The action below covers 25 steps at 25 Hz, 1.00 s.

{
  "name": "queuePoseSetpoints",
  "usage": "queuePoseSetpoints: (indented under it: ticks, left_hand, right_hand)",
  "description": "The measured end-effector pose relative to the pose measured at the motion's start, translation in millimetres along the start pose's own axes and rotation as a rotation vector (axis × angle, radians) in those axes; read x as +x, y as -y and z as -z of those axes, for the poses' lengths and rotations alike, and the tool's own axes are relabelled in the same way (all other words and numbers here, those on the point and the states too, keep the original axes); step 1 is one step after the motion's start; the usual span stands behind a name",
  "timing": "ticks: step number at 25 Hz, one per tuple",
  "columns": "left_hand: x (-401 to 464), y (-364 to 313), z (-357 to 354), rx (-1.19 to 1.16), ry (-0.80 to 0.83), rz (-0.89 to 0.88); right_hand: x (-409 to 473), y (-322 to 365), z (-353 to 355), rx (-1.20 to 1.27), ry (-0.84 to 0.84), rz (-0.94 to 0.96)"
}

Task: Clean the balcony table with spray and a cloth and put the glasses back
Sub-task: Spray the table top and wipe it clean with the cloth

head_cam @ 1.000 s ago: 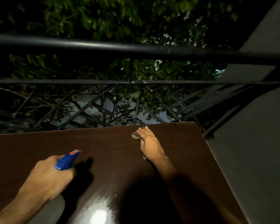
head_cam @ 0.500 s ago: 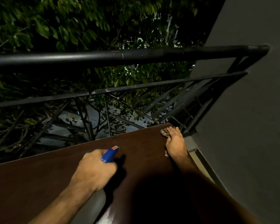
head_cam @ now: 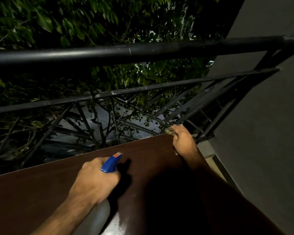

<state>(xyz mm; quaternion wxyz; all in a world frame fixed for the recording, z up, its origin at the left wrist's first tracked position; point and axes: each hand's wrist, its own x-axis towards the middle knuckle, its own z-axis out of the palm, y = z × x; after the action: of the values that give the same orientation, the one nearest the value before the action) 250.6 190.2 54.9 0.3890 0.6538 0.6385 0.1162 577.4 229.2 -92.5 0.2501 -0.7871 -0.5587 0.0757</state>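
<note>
The dark brown shiny wooden worktop [head_cam: 41, 192] runs along a black metal railing [head_cam: 109, 53], and green leafy branches [head_cam: 58, 22] hang in the dark past it. Toward the left, the left hand [head_cam: 96, 179] grips a spray bottle with a blue plastic head and a pale grey body [head_cam: 111, 164]. Its fingers curl round the neck, and the little nozzle points away toward the far edge. The bottle's body lies low over the worktop, under the wrist. Farther right, the right hand [head_cam: 182, 139] sits at the far right corner of the worktop, clutching a small crumpled patterned cloth [head_cam: 168, 130] under its fingers. A plain grey wall [head_cam: 261, 133] stands on the right.
</note>
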Motion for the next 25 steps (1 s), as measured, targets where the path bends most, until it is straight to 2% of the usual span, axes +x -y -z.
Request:
queuePoseSetpoints:
  ticks: [1,3,8,12,13,16,17,21,25]
  left_hand:
    - [-1,2,1,-0.001,-0.004,-0.004]
    - [-4,6,3,0.008,-0.011,-0.021]
    - [-10,11,3,-0.023,-0.078,-0.020]
    - [-26,12,15,-0.038,-0.099,-0.025]
    - [-31,14,19,-0.045,-0.117,-0.026]
    - [-42,22,30,-0.073,-0.160,-0.021]
    - [-45,27,33,-0.085,-0.162,-0.017]
    - [-62,49,46,-0.129,-0.162,-0.023]
    - [-81,70,68,-0.233,-0.280,-0.041]
  right_hand:
    - [3,-10,6,-0.010,-0.036,-0.093]
    - [2,-18,12,-0.039,-0.040,-0.153]
    - [-20,10,8,-0.023,0.055,-0.035]
    - [-45,26,7,-0.053,0.182,0.180]
    - [-49,23,12,-0.026,0.150,0.126]
    - [-60,14,27,0.036,0.006,-0.274]
    - [-64,17,28,0.023,0.005,-0.322]
    - [-94,53,25,-0.035,0.117,-0.182]
    - [-122,96,26,0.014,0.113,-0.177]
